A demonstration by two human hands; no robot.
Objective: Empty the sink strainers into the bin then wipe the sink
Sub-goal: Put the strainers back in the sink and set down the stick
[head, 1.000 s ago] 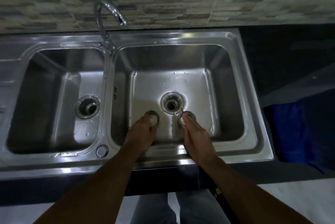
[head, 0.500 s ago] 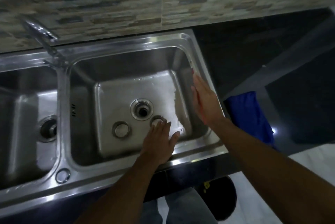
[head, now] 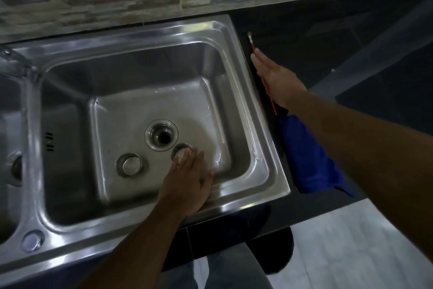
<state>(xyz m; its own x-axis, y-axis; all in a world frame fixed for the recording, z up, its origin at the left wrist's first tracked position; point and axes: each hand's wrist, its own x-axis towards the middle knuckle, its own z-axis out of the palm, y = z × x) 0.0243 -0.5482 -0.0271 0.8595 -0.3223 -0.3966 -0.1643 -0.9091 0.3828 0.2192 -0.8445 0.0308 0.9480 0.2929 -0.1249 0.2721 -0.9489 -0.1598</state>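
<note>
— Where were the strainers at that moment?

— Both round metal strainers lay on the floor of the right basin of the stainless steel double sink [head: 236, 110], in the middle of the frame. One round strainer [head: 129, 164] stood free, lower left of the open drain hole [head: 162, 135]. The other strainer [head: 181, 152] was just beside the drain, at its lower right.

— And the hands?

— The left hand [head: 186, 183] reached into the basin, fingers loosely spread, the fingertips resting on that second strainer (whether it gripped the strainer I could not tell). The right hand [head: 276, 78] was at the right of the frame over the dark countertop [head: 304, 38], flat, fingers pressed together, lying over a thin red stick [head: 271, 101].

— Anything else there?

— A blue cloth [head: 309, 157] lay on the counter, beside the sink's right rim.
</note>
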